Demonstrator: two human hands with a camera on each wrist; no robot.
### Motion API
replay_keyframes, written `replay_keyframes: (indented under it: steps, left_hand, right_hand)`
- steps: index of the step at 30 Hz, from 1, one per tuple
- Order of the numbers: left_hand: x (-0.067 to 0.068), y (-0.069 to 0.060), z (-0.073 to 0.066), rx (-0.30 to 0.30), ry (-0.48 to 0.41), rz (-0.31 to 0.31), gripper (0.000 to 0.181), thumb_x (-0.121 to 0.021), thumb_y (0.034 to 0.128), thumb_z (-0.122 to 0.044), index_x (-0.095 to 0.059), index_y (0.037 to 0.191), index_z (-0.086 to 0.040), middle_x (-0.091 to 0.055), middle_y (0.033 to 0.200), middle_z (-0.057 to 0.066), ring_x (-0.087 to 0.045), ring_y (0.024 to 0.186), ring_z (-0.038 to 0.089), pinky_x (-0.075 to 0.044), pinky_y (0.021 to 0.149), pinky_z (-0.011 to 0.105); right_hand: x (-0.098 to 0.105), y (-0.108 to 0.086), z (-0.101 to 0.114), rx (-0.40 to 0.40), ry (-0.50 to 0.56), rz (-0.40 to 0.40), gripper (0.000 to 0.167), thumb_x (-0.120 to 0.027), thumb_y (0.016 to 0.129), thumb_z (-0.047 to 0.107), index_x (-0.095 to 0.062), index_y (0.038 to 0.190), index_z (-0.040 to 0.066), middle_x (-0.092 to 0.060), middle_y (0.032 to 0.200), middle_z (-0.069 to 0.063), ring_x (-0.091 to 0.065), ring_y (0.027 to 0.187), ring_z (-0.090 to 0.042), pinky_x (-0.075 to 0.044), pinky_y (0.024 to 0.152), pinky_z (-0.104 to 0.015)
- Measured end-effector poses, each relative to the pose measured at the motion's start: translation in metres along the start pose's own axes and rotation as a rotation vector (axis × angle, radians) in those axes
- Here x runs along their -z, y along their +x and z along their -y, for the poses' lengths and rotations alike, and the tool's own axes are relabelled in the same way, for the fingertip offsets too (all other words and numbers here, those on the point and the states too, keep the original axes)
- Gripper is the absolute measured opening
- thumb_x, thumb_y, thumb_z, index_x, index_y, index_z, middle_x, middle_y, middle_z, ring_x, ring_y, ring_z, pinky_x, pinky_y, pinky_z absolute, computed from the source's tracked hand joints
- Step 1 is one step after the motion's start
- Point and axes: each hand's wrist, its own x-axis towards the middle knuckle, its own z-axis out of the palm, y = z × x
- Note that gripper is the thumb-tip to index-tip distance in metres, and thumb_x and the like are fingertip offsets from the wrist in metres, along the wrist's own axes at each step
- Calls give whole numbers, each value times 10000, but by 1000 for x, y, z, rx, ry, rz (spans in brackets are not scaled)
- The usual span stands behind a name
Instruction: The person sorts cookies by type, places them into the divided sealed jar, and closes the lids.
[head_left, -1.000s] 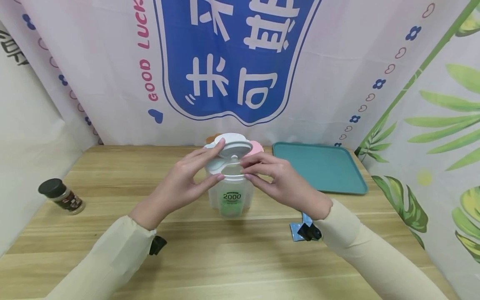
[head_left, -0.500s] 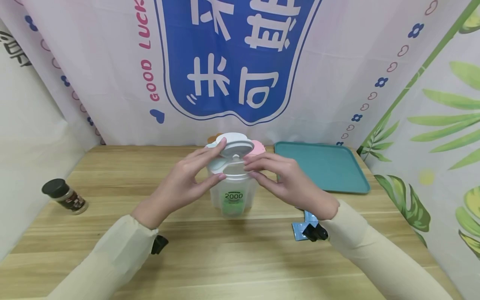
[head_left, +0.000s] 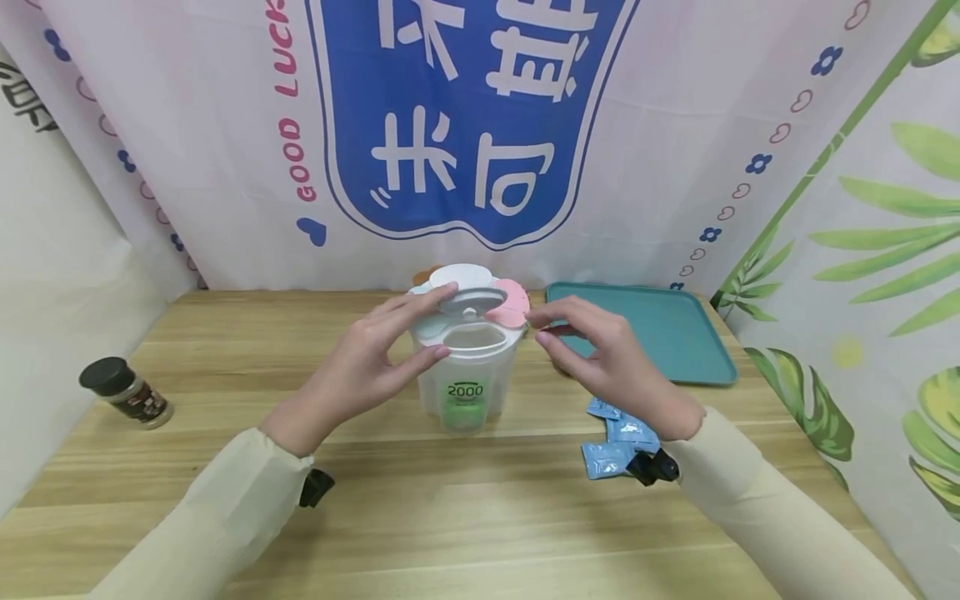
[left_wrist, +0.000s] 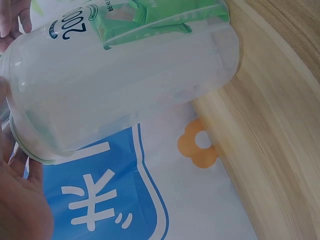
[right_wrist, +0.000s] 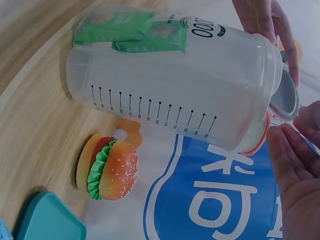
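While the left hand [head_left: 369,354] grips the lid [head_left: 431,328], seemingly to prop its flap [head_left: 483,298] up, the right hand [head_left: 603,354] hovers just beside, relaxed, nothing visible in it. Container [head_left: 433,392] stands upright on the table [head_left: 420,525], green packets [right_wrist: 117,27] low inside; teal tray [head_left: 645,337] farther right.

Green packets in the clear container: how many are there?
2 visible, both inside the clear container, in its lower part: the lower packet is near the bottom, and the upper packet overlaps it, nearer the 2000 print. More could be hidden behind them.
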Motion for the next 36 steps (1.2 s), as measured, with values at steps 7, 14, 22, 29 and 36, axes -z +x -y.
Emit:
replay_keyframes:
  steps: [7, 14, 22, 29, 36]
  left_hand:
    - [1, -1, -1, 13, -3, 23, 627, -786, 949, -159, -542, 1517, -262, -623, 1503, 2, -594, 1389, 268, -555, 1130, 512]
    - [1, -3, 0, 7, 9, 25, 614, -779, 954, -157, -545, 1512, -263, -623, 1503, 3, -591, 1396, 270, -553, 1129, 520]
    - [-1, -4, 2, -25, 52, 18, 497, -782, 953, -166, -642, 1427, -223, -650, 1475, 44, -538, 1458, 292, -489, 1192, 546]
    - [-1, -2, 0, -8, 50, 17, 448, -756, 978, -201, -657, 1413, -240, -681, 1444, 2, -536, 1465, 279, -463, 1211, 570]
    - [-3, -1, 0, -20, 54, -6, 366, -723, 1000, -179, -699, 1356, -259, -725, 1379, -41, -564, 1445, 272, -431, 1241, 566]
  right_hand:
    - [-4, 9, 0, -49, -19, 13, 284, -707, 983, 23, -715, 1265, 55, -751, 1260, -95, -731, 1146, -223, -650, 950, -309]
    - [-12, 24, 1, -31, -11, 25, 255, -691, 1007, 76, -732, 1258, 52, -770, 1208, -90, -728, 1028, -175, -653, 860, -242]
    - [-13, 32, 5, -6, -7, 38, 195, -671, 1018, 79, -781, 1180, 82, -798, 1093, -49, -676, 883, -108, -604, 795, -215]
    - [-10, 32, 2, 31, 19, 53, 213, -703, 986, 42, -785, 1180, 77, -808, 1085, -54, -696, 891, -115, -588, 767, -208]
    - [-6, 31, -1, 55, 37, 106, 257, -730, 958, 15, -787, 1199, 80, -804, 1178, -52, -735, 1057, -171, -617, 923, -289]
